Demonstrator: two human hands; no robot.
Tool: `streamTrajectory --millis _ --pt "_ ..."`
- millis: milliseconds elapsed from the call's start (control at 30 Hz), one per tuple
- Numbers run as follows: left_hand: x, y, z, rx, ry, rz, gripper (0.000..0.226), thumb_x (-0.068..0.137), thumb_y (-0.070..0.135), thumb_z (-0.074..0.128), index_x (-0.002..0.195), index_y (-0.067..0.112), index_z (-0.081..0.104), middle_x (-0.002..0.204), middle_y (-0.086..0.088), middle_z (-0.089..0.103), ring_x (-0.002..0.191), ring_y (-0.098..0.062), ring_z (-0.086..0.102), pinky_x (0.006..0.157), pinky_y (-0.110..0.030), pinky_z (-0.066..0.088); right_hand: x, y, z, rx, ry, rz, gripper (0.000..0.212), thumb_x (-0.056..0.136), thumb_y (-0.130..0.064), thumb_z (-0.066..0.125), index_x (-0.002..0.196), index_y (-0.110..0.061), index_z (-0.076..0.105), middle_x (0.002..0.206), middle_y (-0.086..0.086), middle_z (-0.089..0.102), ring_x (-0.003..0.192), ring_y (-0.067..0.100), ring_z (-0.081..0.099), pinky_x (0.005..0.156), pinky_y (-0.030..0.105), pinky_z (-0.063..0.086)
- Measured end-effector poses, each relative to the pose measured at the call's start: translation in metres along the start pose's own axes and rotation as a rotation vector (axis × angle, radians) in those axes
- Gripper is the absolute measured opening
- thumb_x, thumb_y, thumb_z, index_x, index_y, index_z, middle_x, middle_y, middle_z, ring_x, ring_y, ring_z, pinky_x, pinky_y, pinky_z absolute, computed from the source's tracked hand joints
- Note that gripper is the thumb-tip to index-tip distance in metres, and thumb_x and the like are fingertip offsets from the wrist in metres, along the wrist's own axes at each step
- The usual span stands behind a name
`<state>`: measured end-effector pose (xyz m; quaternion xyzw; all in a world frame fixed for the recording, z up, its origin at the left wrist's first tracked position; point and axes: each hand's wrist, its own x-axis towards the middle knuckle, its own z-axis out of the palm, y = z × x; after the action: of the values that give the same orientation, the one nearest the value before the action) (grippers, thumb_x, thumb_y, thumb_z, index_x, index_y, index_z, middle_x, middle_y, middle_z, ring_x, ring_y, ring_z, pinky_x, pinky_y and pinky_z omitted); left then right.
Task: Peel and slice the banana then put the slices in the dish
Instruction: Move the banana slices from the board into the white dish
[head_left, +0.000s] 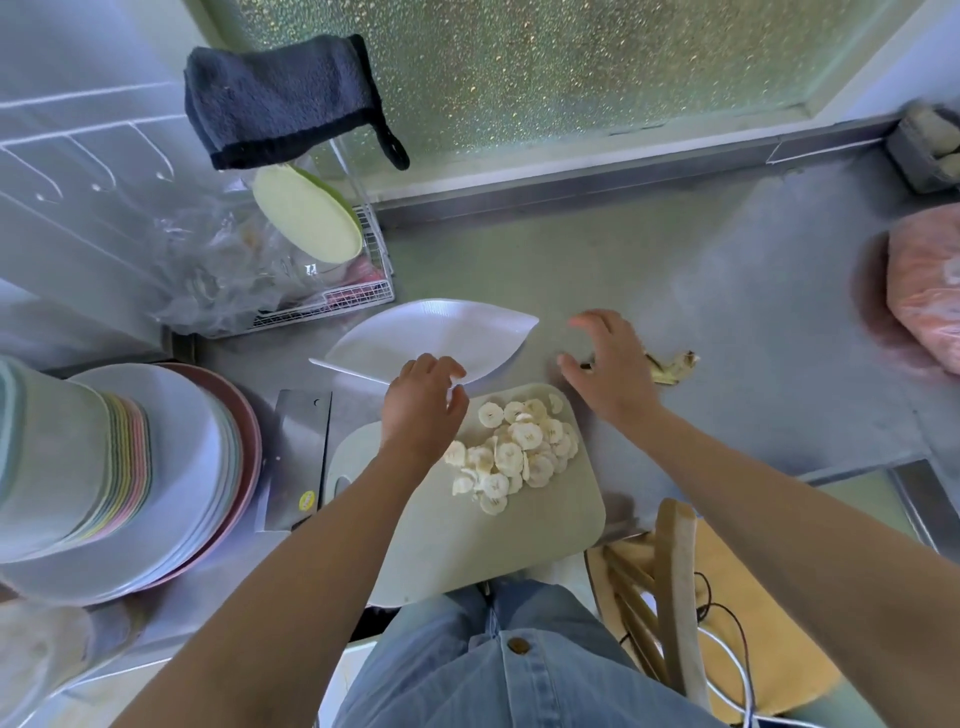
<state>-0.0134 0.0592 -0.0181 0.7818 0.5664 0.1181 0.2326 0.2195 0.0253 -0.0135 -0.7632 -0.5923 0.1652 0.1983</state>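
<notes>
Right hand (608, 371) covers part of the banana peel (672, 366), left hand (421, 410) blocks the dish (431, 338) rim, pink bag (924, 296) runs off the edge, cleaver (298, 447) sticker's unreadable tbh.

banana slices (519, 449): pale rounds heaped on board | dish (415, 338): white, leaf-shaped, just beyond | peel (670, 366): right

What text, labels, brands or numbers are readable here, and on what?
No text can be read in this frame.
Yellow sticker on the cleaver: it carries print, but it is too blurred to read.
Dark mark on the clear container in the wire rack: too small to read.
</notes>
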Motion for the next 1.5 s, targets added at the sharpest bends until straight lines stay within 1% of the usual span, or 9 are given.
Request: streamTrajectory --millis 133,267,633,833,1033,1167,1300,1400,1500 --pt "-0.015 -0.020 -0.014 0.055 0.095 -0.169 0.013 0.088 0.031 0.057 0.085 0.018 0.059 0.081 0.001 0.061 0.076 -0.024 0.059 0.058 -0.027 0.039 -0.006 -0.046 0.010 0.268 -0.259 -0.161 0.022 0.087 -0.011 0.060 0.109 -0.012 0.063 0.075 -0.013 0.056 0.065 -0.002 0.054 0.067 0.021 0.041" --pt "-0.039 -0.054 -0.023 0.193 0.067 -0.387 0.018 0.089 0.031 0.055 0.094 0.014 0.056 0.095 -0.007 0.059 0.089 -0.028 0.057 0.065 -0.034 0.043 -0.018 -0.077 0.033 0.284 -0.380 -0.228 0.014 0.086 -0.006 0.061 0.098 -0.009 0.066 0.056 -0.021 0.042 0.056 -0.006 0.051 0.058 0.011 0.033" --pt "-0.107 -0.088 -0.026 0.286 -0.087 -0.804 0.062 0.082 0.034 0.066 0.126 0.002 0.038 0.126 -0.016 0.040 0.119 -0.031 0.042 0.085 -0.039 0.048 -0.040 -0.115 0.064 0.207 -0.633 -0.226 0.024 0.088 -0.013 0.052 0.107 -0.019 0.066 0.075 -0.018 0.053 0.067 -0.001 0.050 0.066 0.016 0.037" --pt "-0.123 -0.091 -0.022 0.258 -0.093 -0.859 0.046 0.093 0.020 0.058 0.127 0.001 0.035 0.129 -0.019 0.036 0.111 -0.034 0.052 0.083 -0.039 0.050 -0.051 -0.121 0.064 0.194 -0.672 -0.214 0.026 0.090 -0.013 0.051 0.111 -0.019 0.065 0.096 -0.004 0.063 0.087 0.012 0.058 0.077 0.023 0.044" --pt "-0.137 -0.086 -0.029 0.074 -0.071 -0.704 0.061 0.064 0.009 0.078 0.111 -0.001 0.040 0.120 -0.022 0.038 0.086 -0.039 0.055 0.068 -0.039 0.045 -0.062 -0.121 0.065 0.300 -0.668 -0.098 0.021 0.090 -0.013 0.052 0.104 -0.023 0.064 0.098 0.003 0.066 0.079 0.020 0.064 0.071 0.031 0.054" --pt "-0.138 -0.074 -0.033 0.007 0.093 -0.537 0.042 0.066 0.008 0.069 0.102 0.005 0.047 0.106 -0.013 0.042 0.074 -0.035 0.052 0.063 -0.032 0.034 -0.065 -0.135 0.065 0.596 -0.770 0.177 0.019 0.094 -0.009 0.049 0.110 -0.009 0.060 0.103 0.016 0.068 0.070 0.018 0.063 0.060 0.025 0.051" --pt "-0.140 -0.061 -0.026 0.012 0.138 -0.335 0.036 0.066 0.003 0.065 0.097 0.007 0.048 0.100 -0.012 0.043 0.065 -0.034 0.051 0.055 -0.037 0.043 -0.070 -0.150 0.069 0.804 -0.938 0.399 0.030 0.099 -0.020 0.045 0.123 -0.004 0.050 0.102 0.015 0.067 0.085 0.024 0.068 0.075 0.031 0.056" --pt "-0.148 -0.053 -0.018 0.021 0.140 -0.288 0.035 0.065 0.001 0.064 0.094 0.004 0.046 0.096 -0.014 0.043 0.056 -0.037 0.051 0.045 -0.038 0.043 -0.075 -0.159 0.073 0.879 -1.020 0.475 0.020 0.100 -0.025 0.043 0.113 -0.010 0.049 0.098 0.015 0.065 0.087 0.027 0.066 0.083 0.038 0.055" --pt "-0.155 -0.047 -0.014 0.057 0.124 -0.237 0.040 0.064 0.002 0.067 0.094 0.008 0.041 0.091 -0.015 0.045 0.052 -0.038 0.051 0.043 -0.033 0.035 -0.082 -0.170 0.077 0.863 -1.046 0.474 0.016 0.098 -0.027 0.048 0.095 -0.015 0.058 0.084 0.009 0.065 0.071 0.019 0.064 0.072 0.032 0.056"
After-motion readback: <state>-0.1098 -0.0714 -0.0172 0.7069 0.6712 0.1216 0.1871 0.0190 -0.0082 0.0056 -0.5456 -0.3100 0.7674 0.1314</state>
